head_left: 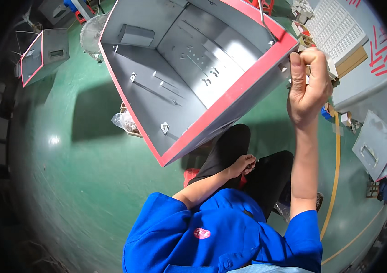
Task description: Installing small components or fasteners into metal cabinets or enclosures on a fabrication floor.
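A grey metal cabinet [234, 102], its open front rimmed with pink-red strip, stands tilted before me. Small brackets and several dark studs show on its inner walls. My right hand [309, 86] is raised at the cabinet's right corner, fingers curled and thumb pressed in against its outer side; small pale metal bits show by the fingertips, but what it grips is hidden. Over my thighs rests my left hand [243, 165], fingers closed together, with something small and dark at them that I cannot make out.
A plastic bag [124, 121] of parts lies left of the cabinet. Beyond stand a round fan [94, 35] and another pink-rimmed cabinet [43, 54]. At right are a white slatted panel [337, 29], a grey metal panel [373, 145] and small boxes [328, 110] beside a yellow floor line [337, 168].
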A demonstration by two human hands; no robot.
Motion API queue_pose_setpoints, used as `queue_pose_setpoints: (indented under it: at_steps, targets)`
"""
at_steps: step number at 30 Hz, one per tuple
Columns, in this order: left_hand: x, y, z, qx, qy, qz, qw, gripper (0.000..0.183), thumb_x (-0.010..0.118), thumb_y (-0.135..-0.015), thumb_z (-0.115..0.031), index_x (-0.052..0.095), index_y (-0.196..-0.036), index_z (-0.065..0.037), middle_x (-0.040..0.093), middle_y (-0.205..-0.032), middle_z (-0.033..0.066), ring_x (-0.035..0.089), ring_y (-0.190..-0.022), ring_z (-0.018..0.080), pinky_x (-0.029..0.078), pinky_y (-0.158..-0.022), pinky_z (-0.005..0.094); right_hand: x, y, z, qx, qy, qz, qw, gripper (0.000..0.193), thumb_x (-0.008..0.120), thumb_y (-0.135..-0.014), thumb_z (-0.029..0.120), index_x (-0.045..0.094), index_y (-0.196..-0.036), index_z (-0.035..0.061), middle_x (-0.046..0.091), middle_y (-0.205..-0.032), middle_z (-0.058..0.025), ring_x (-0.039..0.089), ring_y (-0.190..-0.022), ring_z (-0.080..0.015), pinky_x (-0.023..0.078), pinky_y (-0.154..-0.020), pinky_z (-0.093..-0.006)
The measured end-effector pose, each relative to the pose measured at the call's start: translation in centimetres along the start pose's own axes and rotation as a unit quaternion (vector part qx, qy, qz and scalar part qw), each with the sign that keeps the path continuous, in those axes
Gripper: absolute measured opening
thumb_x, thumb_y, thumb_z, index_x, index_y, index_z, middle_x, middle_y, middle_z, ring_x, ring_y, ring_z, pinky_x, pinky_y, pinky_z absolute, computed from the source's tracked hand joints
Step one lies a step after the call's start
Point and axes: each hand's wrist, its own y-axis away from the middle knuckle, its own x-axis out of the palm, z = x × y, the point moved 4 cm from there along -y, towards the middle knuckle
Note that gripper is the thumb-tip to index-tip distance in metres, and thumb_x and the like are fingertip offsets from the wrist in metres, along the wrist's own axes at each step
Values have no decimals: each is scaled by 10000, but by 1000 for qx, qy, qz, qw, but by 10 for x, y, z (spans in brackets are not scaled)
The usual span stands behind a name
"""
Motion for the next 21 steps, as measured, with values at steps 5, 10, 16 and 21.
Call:
queue_pose_setpoints:
  at_steps: [5,10,16,21]
  targets:
    - [10,5,-3,-5,23,3,1000,284,482,-961,-330,484,-792,-102,462,-651,-22,383,-432,45,250,-365,192,13,3,-18,136,-137,43,980,223,558,-917,223,517,-880,7,545,-717,-73,517,-632,-185,427,-615,-301]
    - [7,8,-4,3,25,-2,1000,329,477,-959,-353,485,-740,-108,440,-597,-30,391,-430,47,250,-363,193,13,83,-50,291,-179,154,927,182,505,-921,168,520,-903,-12,538,-770,-71,489,-646,-156,421,-640,-280]
    - [11,0,-6,-4,43,12,999,283,507,-929,-287,493,-709,-110,418,-565,-20,373,-424,64,256,-369,217,-17,264,-49,412,-35,421,807,240,554,-879,256,579,-957,31,613,-817,-166,623,-797,-307,459,-688,-376]
    - [-5,-4,-6,-2,-3,-92,996,171,515,-901,-227,593,-823,-97,479,-690,-34,456,-578,80,359,-497,237,-39,328,-24,534,-77,444,715,185,603,-835,193,620,-900,22,636,-844,-152,629,-779,-282,482,-691,-349]
